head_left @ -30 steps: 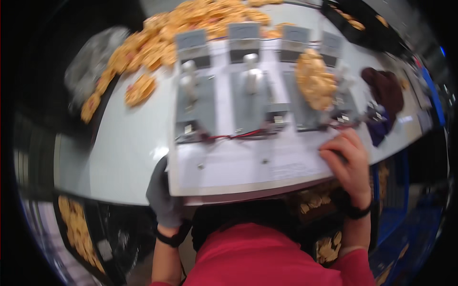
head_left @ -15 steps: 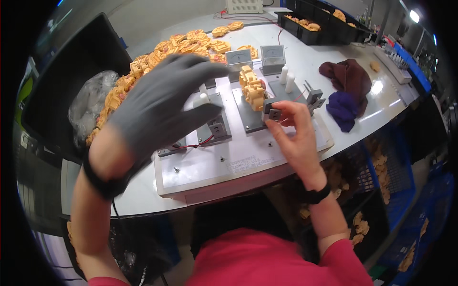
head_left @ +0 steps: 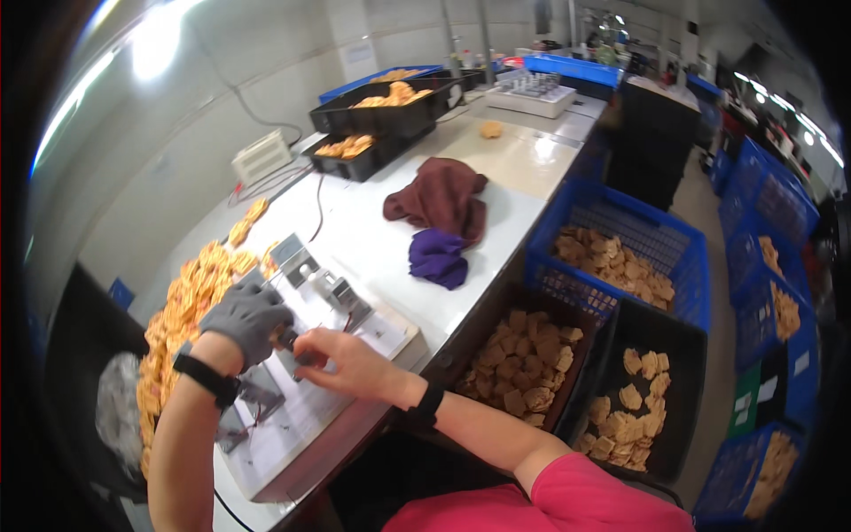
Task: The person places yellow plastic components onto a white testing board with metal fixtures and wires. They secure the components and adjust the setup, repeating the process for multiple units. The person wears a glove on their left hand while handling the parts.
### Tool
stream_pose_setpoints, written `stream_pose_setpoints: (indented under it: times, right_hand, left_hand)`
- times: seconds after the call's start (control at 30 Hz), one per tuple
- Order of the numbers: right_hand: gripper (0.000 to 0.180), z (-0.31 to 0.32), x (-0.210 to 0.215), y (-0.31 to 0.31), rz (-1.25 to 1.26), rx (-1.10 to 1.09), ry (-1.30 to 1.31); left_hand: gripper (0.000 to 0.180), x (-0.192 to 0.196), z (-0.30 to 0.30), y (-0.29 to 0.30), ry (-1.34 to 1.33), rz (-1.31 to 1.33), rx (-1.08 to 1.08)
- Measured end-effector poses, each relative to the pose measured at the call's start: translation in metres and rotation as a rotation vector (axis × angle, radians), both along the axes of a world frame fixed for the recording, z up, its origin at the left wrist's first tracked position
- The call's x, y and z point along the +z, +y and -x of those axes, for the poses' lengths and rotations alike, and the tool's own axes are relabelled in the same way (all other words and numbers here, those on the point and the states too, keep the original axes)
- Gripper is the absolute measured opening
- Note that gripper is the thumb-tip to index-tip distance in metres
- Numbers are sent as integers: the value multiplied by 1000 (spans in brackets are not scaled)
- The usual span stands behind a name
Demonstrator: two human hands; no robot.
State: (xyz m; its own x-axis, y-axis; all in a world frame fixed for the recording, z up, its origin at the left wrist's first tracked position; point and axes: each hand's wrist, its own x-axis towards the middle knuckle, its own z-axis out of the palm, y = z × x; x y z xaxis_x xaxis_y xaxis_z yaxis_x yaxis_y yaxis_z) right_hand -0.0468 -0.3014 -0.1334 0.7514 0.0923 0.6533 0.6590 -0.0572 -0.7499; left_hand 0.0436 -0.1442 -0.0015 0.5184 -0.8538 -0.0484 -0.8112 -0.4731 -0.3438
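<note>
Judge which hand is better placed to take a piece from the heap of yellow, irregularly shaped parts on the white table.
Likely the left: the grey-gloved left hand is close beside the yellow heap; the bare right hand is farther off.

A factory assembly workshop stretched back under a tube light (head_left: 75,111), its long white bench (head_left: 355,239) set near a pale wall (head_left: 266,53) and heaped with yellow-orange molded parts (head_left: 191,301) beside a white-topped fixture (head_left: 275,452) with gray mounts. A second white fixture (head_left: 532,105) stood toward the far end. Beside the bench, a blue mesh crate (head_left: 660,230) and a black bin (head_left: 683,372) held flat tan pieces (head_left: 612,262) in bulk, while more blue crates (head_left: 802,355) lined an aisle (head_left: 696,199) beneath a row of ceiling lamps (head_left: 781,104).
</note>
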Motion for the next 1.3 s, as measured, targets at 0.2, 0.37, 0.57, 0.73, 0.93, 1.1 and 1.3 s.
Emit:
stream_pose_setpoints:
  times: [0.2,0.37,0.57,0.73,0.93,1.1,1.3]
  right_hand:
    - [46,6,-1,-23,100,-181,-90]
    - [75,55,1,-6,-38,-155,-202]
    - [52,158,-77,-93,168,-452,369]
    - [51,263,-240,-273,69,-916,863]
    - [48,404,-342,-349,717,-1601,1579]
    - [41,376,-340,-355,222,-1531,1558]
    - [29,218,-208,-243,-64,-754,1213]
  left_hand:
    - [43,72,40,-1,21,349,19]
    - [52,59,128,12,590,562,-37]
    - [73,-7,183,27,874,531,-74]
    - [53,-8,206,156,595,839,321]
    - [59,-48,153,323,595,774,1131]
    - [83,-87,56,357,403,553,1130]
    - [102,-130,-16,354,486,733,1343]
